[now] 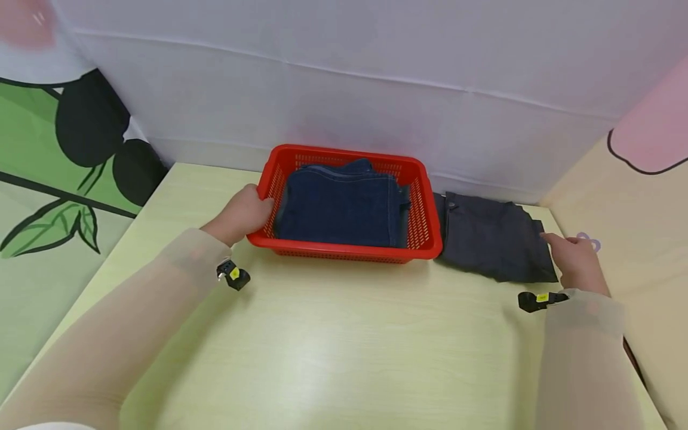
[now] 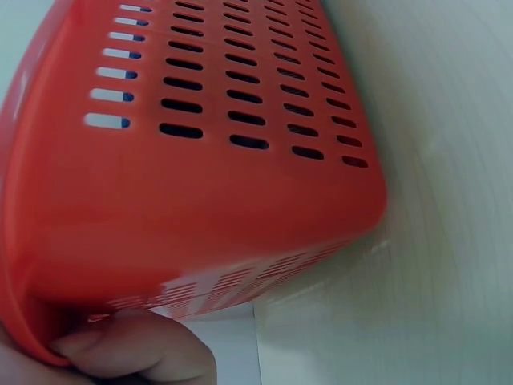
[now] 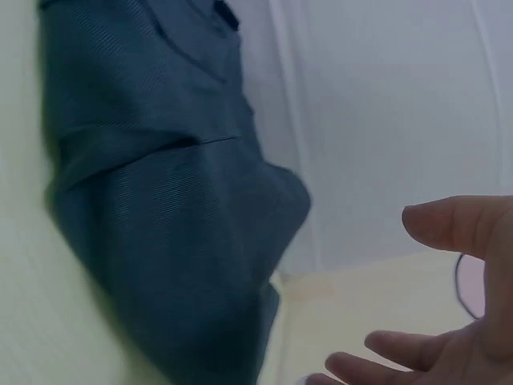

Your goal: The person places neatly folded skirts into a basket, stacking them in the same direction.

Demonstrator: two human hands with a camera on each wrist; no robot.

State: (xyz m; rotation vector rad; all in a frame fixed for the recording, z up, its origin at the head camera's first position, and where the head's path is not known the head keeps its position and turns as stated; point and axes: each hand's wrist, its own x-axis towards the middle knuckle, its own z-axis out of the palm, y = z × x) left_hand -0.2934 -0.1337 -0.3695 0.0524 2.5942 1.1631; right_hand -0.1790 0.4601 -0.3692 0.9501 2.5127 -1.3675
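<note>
A red plastic basket stands on the table, its slotted side filling much of the left wrist view. My left hand grips its left end, with curled fingers under the rim. Inside lies a folded pair of dark blue jeans. To the right of the basket, folded dark grey trousers lie on the table. Beside their right edge is my right hand; in the right wrist view its thumb and fingers are spread apart, with nothing between them and the cloth a little way off.
The pale wooden table ends at a white fabric backdrop just behind the basket. Printed cloth hangs on the left, and a cream cloth wall stands close to my right hand. Each wrist wears a small black camera.
</note>
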